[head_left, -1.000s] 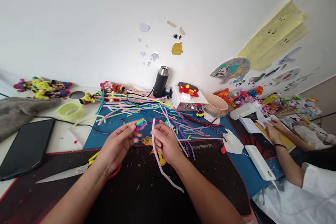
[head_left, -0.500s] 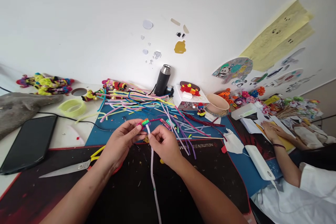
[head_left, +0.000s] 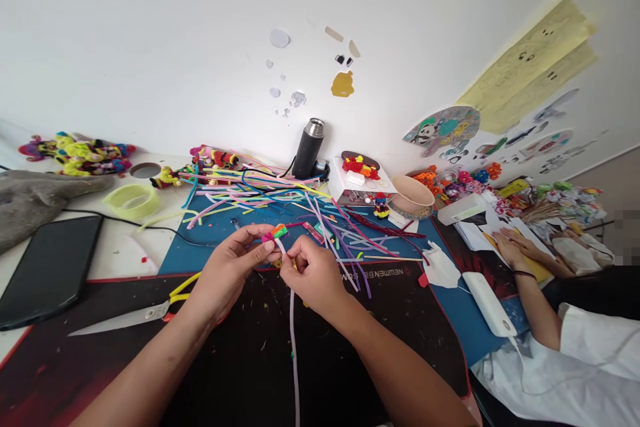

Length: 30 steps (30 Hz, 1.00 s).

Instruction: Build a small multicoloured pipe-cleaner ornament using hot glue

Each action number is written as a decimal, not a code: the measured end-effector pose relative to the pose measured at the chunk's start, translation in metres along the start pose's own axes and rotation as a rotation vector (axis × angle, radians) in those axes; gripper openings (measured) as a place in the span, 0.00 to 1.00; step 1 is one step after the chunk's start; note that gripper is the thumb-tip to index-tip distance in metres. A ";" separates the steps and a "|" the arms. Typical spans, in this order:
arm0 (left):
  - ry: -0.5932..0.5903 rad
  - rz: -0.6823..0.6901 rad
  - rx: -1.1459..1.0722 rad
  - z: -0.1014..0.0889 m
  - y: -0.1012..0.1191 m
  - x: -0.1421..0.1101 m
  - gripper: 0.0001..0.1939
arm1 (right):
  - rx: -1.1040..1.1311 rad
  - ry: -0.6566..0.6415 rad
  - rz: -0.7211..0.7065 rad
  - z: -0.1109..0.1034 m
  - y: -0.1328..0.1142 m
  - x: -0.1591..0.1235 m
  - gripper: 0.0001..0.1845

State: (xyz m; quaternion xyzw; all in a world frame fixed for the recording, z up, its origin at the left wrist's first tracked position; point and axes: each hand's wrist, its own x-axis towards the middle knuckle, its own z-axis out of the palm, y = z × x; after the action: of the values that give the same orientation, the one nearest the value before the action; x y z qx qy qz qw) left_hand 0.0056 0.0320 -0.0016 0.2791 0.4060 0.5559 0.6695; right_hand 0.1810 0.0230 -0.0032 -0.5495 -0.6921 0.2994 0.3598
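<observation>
Between the thumb and fingers of my left hand is a small multicoloured pipe-cleaner piece, with pink, orange and green showing. My right hand pinches a pale lilac pipe cleaner close to that piece. The long end of this pipe cleaner hangs down over the black mat toward me. Where its upper end meets the coloured piece is partly covered by my fingers. Scissors with yellow and red handles lie beside my left forearm, which hides part of the handles.
Loose pipe cleaners lie in a heap on the blue mat, in front of a black thermos. At left are a phone and a yellow tape roll. Another person's arm rests at right, near a white device.
My left hand has turned the coloured piece slightly, so more pink shows. My right hand stays pinched on the lilac pipe cleaner. The whole view has shifted a little.
</observation>
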 end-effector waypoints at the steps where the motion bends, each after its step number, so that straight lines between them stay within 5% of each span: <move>1: -0.004 -0.003 0.001 0.000 0.000 0.000 0.25 | -0.006 0.000 -0.001 0.000 0.000 0.000 0.10; 30: -0.029 0.064 0.116 -0.004 -0.008 -0.001 0.22 | -0.089 -0.032 -0.006 0.001 -0.002 -0.002 0.10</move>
State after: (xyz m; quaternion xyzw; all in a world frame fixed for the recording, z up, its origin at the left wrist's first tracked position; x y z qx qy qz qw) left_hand 0.0064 0.0292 -0.0096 0.3382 0.4186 0.5487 0.6398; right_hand 0.1795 0.0210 -0.0023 -0.5579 -0.7122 0.2760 0.3247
